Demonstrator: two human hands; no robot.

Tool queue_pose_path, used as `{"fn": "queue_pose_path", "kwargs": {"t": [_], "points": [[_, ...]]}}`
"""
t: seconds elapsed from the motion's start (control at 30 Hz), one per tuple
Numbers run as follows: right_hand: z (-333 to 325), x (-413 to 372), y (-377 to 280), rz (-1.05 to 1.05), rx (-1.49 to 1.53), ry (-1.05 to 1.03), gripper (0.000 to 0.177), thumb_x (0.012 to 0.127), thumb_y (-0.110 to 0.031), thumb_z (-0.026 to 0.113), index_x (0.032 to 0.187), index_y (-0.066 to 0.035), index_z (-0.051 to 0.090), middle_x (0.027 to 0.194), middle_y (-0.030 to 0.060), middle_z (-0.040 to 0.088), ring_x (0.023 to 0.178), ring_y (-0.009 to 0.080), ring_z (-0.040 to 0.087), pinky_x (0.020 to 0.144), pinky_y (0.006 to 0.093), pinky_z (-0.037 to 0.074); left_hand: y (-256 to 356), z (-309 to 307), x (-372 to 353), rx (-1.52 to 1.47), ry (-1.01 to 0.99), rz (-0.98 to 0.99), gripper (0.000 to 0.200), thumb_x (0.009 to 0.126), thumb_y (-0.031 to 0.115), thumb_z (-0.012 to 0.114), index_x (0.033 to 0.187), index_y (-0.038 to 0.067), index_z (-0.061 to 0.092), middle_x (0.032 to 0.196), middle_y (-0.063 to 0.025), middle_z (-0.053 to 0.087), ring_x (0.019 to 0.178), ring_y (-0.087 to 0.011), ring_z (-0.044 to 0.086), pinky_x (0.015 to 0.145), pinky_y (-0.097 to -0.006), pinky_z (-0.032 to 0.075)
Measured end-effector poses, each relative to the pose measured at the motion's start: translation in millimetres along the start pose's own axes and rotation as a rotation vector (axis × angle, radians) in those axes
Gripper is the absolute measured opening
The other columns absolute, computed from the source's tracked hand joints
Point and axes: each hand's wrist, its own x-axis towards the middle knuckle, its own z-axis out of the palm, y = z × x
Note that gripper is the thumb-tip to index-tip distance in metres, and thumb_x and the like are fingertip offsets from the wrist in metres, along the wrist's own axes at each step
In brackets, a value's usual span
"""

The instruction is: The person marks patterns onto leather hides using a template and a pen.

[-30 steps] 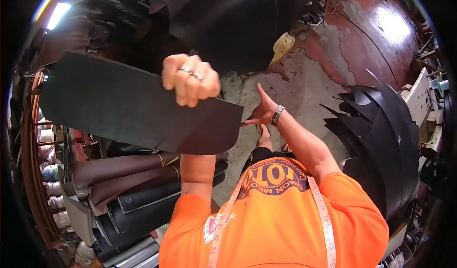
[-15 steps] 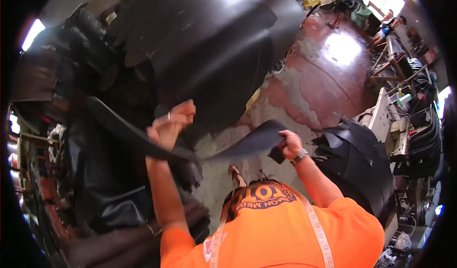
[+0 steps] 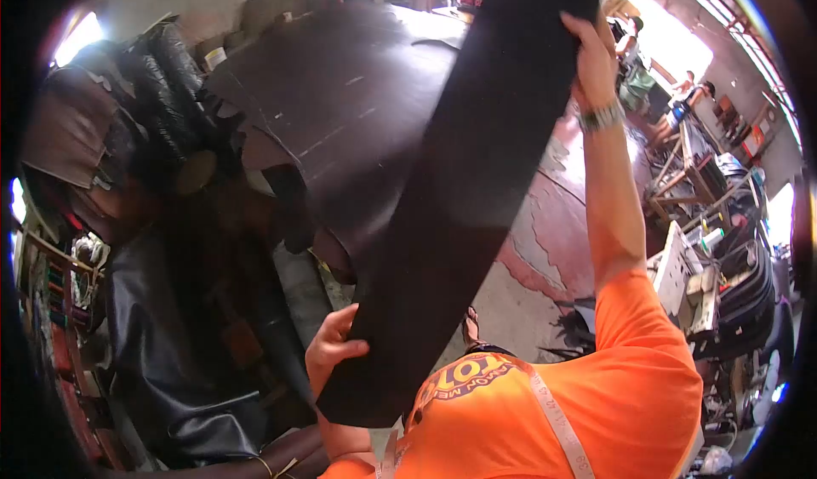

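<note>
I have the left hand [image 3: 334,347] gripping the lower end of a long dark panel [image 3: 468,198], the right hand [image 3: 595,66] its upper edge (it slants, partly hiding a large dark sheet [image 3: 366,96]).

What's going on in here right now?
A person in an orange printed T-shirt is holding up a long, flat, black leather-like strip with both hands. The left hand grips its edge near the lower end, the right hand its edge near the upper end. The strip slants across the view, in front of a broad, dark brown, leather-like sheet.
</note>
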Motion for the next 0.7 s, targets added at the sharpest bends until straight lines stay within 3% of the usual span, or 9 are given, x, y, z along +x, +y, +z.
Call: {"fn": "queue_pose_path", "kwargs": {"t": [0.07, 0.1, 0.17, 0.23, 0.4, 0.47, 0.5, 0.6, 0.7], "points": [[22, 66, 33, 0.039, 0.102, -0.082, 0.036, 0.092, -0.007, 0.066, 0.129, -0.004, 0.064, 0.115, 0.0118, 0.072, 0.097, 0.0221, 0.072, 0.086, 0.0337, 0.059, 7, 0, 38, 0.17, 0.017, 0.068, 0.056, 0.089, -0.003, 0.073, 0.142, -0.003, 0.054, 0.137, -0.0164, 0.064, 0.119, -0.0239, 0.066, 0.104, -0.0387, 0.051], [58, 75, 28, -0.13, 0.22, -0.302, 0.063, 0.094, -0.01, 0.07, 0.151, -0.003, 0.044, 0.117, 0.0147, 0.072, 0.096, 0.0228, 0.073, 0.086, 0.0379, 0.061, 12, 0, 63, 0.267, -0.012, 0.073, 0.055, 0.09, -0.002, 0.073, 0.142, -0.002, 0.054, 0.136, -0.0147, 0.065, 0.12, -0.0222, 0.065, 0.105, -0.0372, 0.05], [72, 121, 83, 0.227, 0.448, -0.343, 0.035, 0.094, -0.01, 0.07, 0.127, -0.001, 0.063, 0.106, 0.0136, 0.073, 0.095, 0.0208, 0.072, 0.081, 0.0344, 0.061, 10, 3, 102, 0.4, 0.013, 0.092, 0.054, 0.092, -0.001, 0.073, 0.142, -0.001, 0.054, 0.133, -0.0112, 0.066, 0.12, -0.0187, 0.063, 0.105, -0.034, 0.047], [110, 134, 125, 0.086, 0.432, -0.147, 0.017, 0.092, -0.014, 0.069, 0.105, -0.002, 0.07, 0.093, 0.013, 0.075, 0.09, 0.0313, 0.073, 0.087, 0.0416, 0.059, -9, 12, 137, 0.462, 0.129, 0.125, 0.053, 0.093, 0.001, 0.072, 0.141, -0.001, 0.053, 0.13, -0.0075, 0.066, 0.12, -0.0151, 0.06, 0.105, -0.0307, 0.045], [77, 158, 424, 0.098, -0.849, -0.26, 0.066, 0.097, -0.048, 0.063, 0.141, 0.0, 0.056, 0.138, 0.0308, 0.059, 0.126, 0.0456, 0.058, 0.109, 0.0479, 0.046, -78, 23, 246, 0.547, 0.377, 0.212, 0.045, 0.094, -0.002, 0.067, 0.137, -0.002, 0.054, 0.133, -0.0089, 0.063, 0.121, -0.0174, 0.059, 0.107, -0.0323, 0.044], [44, 113, 444, 0.568, -0.864, -0.798, 0.05, 0.084, -0.037, 0.071, 0.108, 0.007, 0.071, 0.105, 0.0326, 0.071, 0.109, 0.0438, 0.068, 0.098, 0.0473, 0.053, -114, 19, 285, 0.459, 0.362, 0.162, 0.045, 0.095, -0.003, 0.065, 0.138, -0.003, 0.053, 0.135, -0.0104, 0.062, 0.123, -0.0194, 0.059, 0.11, -0.0341, 0.043], [28, 73, 466, 0.326, -0.924, -0.699, 0.037, 0.081, -0.028, 0.07, 0.096, 0.005, 0.074, 0.104, 0.0305, 0.072, 0.107, 0.0429, 0.069, 0.1, 0.0462, 0.052, -128, 24, 301, 0.443, 0.369, 0.131, 0.046, 0.096, -0.004, 0.063, 0.141, -0.002, 0.051, 0.138, -0.01, 0.061, 0.126, -0.0195, 0.057, 0.111, -0.0344, 0.042], [-30, 1, 464, 0.018, -0.684, -0.583, 0.042, 0.089, -0.017, 0.073, 0.125, 0.004, 0.063, 0.128, 0.0217, 0.065, 0.119, 0.0377, 0.063, 0.103, 0.041, 0.05, -167, 52, 337, 0.178, 0.455, 0.18, 0.051, 0.097, -0.003, 0.062, 0.146, -0.001, 0.046, 0.142, -0.0096, 0.058, 0.131, -0.0206, 0.054, 0.114, -0.0357, 0.04], [-88, -43, 382, 0.161, -0.468, -0.472, 0.041, 0.096, -0.012, 0.07, 0.134, 0.001, 0.06, 0.127, 0.0146, 0.066, 0.112, 0.0246, 0.065, 0.099, 0.0356, 0.051, -187, 72, 358, 0.066, 0.456, 0.165, 0.052, 0.097, -0.003, 0.062, 0.146, -0.001, 0.045, 0.143, -0.0099, 0.057, 0.132, -0.0209, 0.053, 0.115, -0.0358, 0.039]]}}
